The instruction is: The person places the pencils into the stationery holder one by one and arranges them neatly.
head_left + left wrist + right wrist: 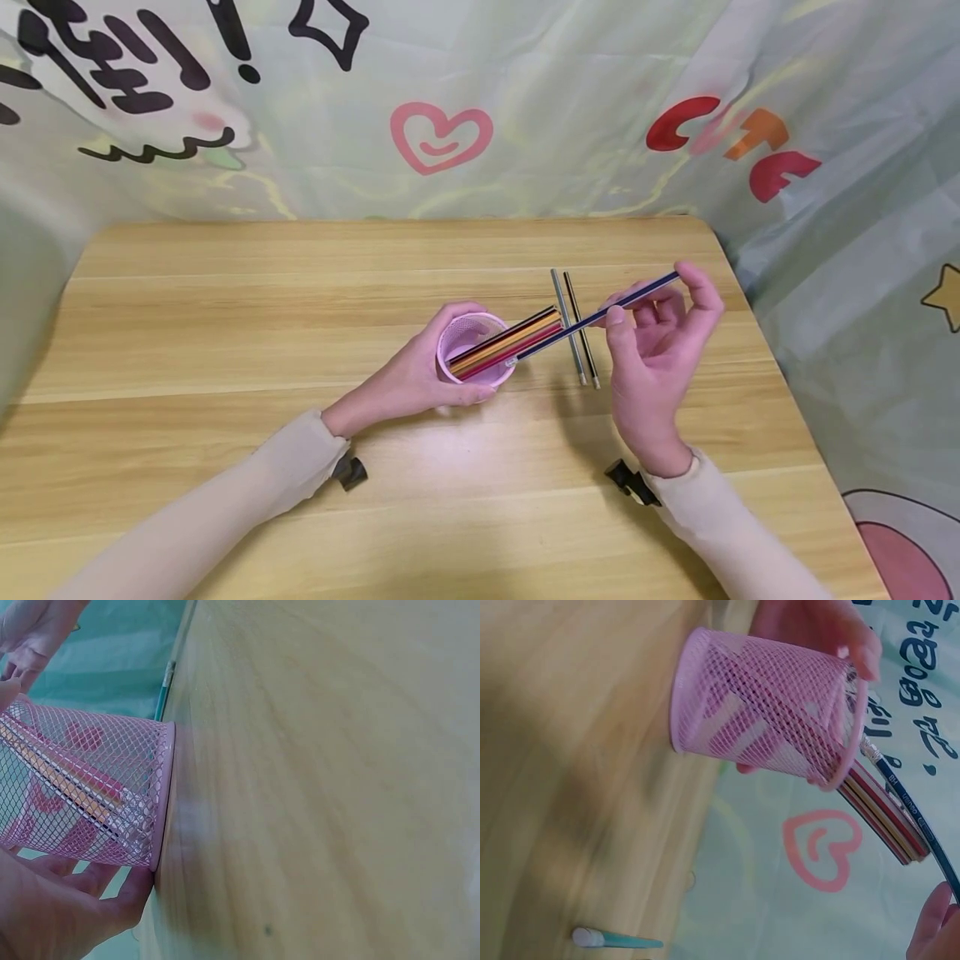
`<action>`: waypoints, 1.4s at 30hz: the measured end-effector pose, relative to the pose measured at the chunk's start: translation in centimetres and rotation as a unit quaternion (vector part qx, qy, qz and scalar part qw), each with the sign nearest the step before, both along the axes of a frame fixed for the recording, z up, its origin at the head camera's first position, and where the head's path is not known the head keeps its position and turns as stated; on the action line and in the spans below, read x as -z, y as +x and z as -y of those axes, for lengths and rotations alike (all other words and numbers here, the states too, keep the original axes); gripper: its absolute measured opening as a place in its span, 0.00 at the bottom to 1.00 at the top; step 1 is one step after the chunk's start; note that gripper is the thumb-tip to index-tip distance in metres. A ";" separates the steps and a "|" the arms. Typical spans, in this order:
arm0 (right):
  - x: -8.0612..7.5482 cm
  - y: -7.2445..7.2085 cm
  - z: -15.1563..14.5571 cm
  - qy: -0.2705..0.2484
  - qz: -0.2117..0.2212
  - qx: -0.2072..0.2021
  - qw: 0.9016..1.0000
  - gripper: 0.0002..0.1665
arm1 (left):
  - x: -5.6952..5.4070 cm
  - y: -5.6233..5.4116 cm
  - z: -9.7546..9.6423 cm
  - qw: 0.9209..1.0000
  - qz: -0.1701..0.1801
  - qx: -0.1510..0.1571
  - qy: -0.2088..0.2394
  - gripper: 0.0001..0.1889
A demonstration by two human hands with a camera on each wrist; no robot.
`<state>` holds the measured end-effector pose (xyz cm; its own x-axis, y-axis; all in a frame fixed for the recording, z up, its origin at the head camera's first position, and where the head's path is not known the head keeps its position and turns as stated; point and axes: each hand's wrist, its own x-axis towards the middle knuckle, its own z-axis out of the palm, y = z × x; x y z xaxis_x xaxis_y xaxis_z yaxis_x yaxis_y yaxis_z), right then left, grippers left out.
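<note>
My left hand (420, 367) grips a pink mesh pencil cup (697, 697) round its side, the cup standing on the table. Several pencils (510, 339), dark, orange and red, lean inside it toward the right. Between thumb and fingers, my right hand (660, 358) pinches a dark blue pencil (637, 293) at a slant. Its eraser end is at the cup's right rim, pointing down and left, close beside the other pencils. Two more pencils lie on the table behind it: a grey-blue one (558, 293) and a black one (588, 358).
The wooden table (225, 333) ends at a printed curtain (555, 108) at the back and right. In the right wrist view, a teal pencil (626, 940) with a whitish end lies on the tabletop. Black straps (630, 482) sit at both wrists.
</note>
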<state>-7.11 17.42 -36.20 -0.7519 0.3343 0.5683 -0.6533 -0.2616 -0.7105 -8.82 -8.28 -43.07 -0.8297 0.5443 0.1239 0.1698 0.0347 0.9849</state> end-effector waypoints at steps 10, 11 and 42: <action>1.5 0.6 1.4 0.056 -0.052 0.011 0.997 0.32 | 0.1 -0.1 0.0 1.000 0.002 0.001 0.002 0.50; 1.7 0.6 1.5 0.065 -0.054 0.012 0.996 0.31 | 0.1 -0.1 0.0 1.000 0.002 0.002 0.003 0.50; 3.6 1.1 2.1 0.143 0.018 -0.020 0.989 0.11 | 0.1 -0.1 -0.2 1.000 0.007 0.006 0.021 0.48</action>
